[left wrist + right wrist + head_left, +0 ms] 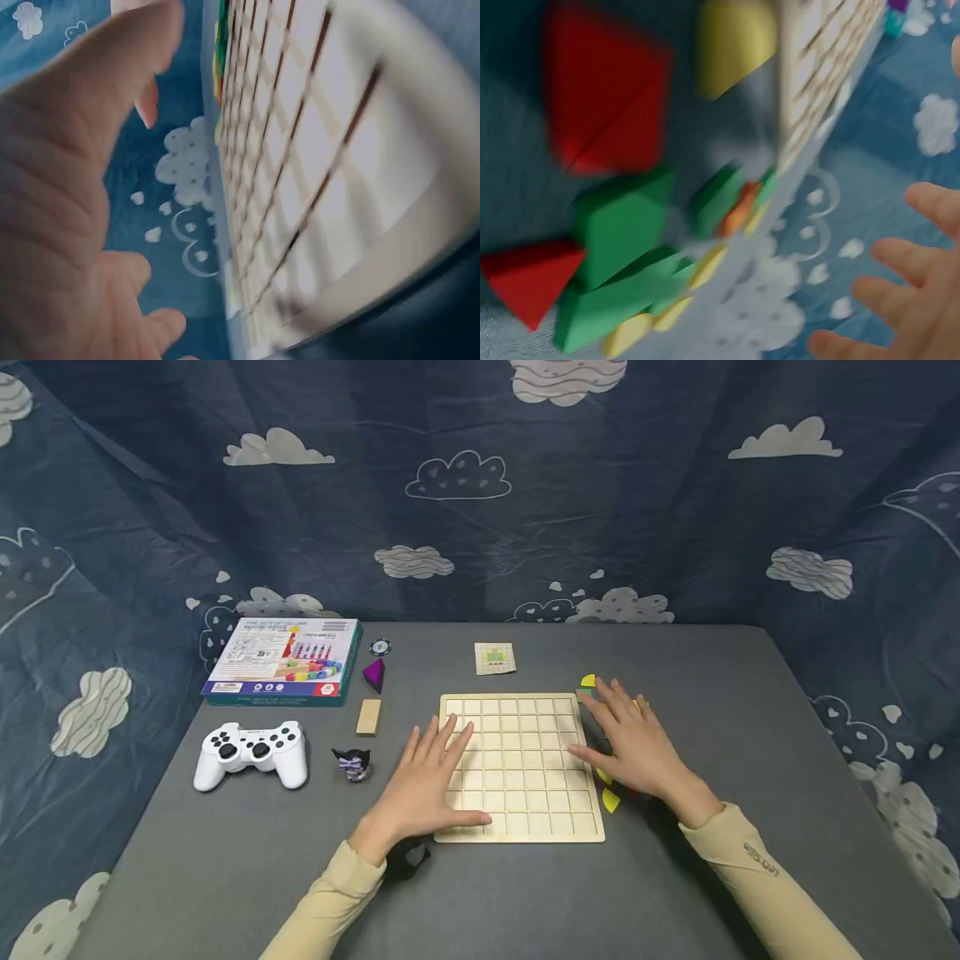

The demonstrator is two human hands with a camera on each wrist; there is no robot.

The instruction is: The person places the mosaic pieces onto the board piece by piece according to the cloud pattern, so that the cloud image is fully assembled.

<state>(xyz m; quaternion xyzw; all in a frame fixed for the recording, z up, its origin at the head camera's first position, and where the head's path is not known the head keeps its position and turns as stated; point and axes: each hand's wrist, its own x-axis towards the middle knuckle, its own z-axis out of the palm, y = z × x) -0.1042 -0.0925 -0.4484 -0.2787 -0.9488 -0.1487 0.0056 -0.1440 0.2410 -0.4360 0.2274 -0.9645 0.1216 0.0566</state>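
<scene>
A pale wooden grid board (517, 768) lies flat at the middle of the grey table. My left hand (423, 781), fingers spread, hovers over the board's left edge, its thumb toward the lower left squares. Just off the right edge is my right hand (637, 743), also spread and holding nothing, above a group of coloured blocks. The right wrist view shows these blocks: a red block (611, 90), a green block (626, 225), a red triangle (532, 277) and a yellow piece (736, 45). From the head, that hand hides most of them.
Behind the board lies a small pattern card (495, 658). To the left are a boxed set (281, 662), a white game controller (251, 755), a small dark-eared figurine (352, 764), a wooden block (368, 717), a purple pyramid (374, 675) and a poker chip (380, 647).
</scene>
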